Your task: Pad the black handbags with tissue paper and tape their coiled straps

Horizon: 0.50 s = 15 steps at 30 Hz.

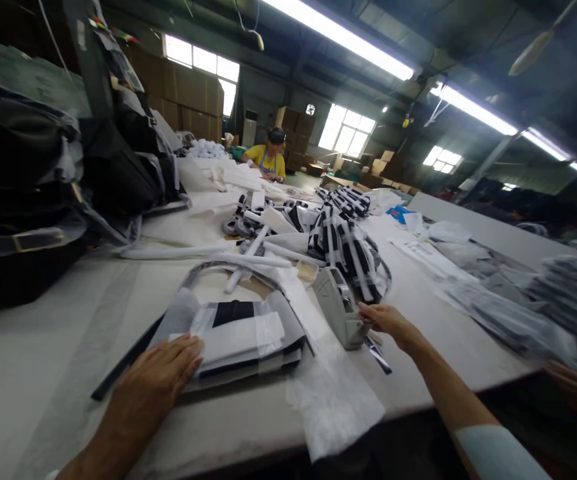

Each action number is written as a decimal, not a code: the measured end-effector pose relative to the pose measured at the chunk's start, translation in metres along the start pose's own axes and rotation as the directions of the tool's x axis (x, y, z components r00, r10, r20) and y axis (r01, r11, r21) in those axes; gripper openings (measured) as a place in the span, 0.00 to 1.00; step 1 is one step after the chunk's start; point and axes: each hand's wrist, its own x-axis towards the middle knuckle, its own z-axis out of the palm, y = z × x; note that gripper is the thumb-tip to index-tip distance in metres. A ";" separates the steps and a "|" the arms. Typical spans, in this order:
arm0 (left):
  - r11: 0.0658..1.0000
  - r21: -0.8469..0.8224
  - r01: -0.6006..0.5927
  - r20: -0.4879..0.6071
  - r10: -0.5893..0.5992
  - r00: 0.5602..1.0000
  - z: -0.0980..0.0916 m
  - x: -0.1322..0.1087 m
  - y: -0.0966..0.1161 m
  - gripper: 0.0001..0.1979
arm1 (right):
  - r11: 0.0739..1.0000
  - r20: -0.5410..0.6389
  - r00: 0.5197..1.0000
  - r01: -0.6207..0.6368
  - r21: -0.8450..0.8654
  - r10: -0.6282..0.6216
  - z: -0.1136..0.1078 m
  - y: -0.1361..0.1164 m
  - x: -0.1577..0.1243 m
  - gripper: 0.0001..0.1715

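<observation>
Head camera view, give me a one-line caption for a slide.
Left hand flat on a plastic-wrapped black-and-white fabric pack; right hand at a grey tape dispenser.

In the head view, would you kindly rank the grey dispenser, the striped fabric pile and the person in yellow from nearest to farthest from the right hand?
1. Grey dispenser, touched by the right hand.
2. Striped fabric pile, behind it, mid-table.
3. Person in yellow, at the table's far end.

Black-and-white striped fabric [346, 243], grey tape dispenser [338, 308], white tissue paper [336, 400], yellow shirt [267, 159].
</observation>
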 end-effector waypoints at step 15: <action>0.983 -0.101 0.152 0.188 -0.131 0.973 0.004 -0.010 -0.001 0.27 | 0.939 0.048 0.994 -0.104 0.329 0.094 0.004 0.002 0.013 0.18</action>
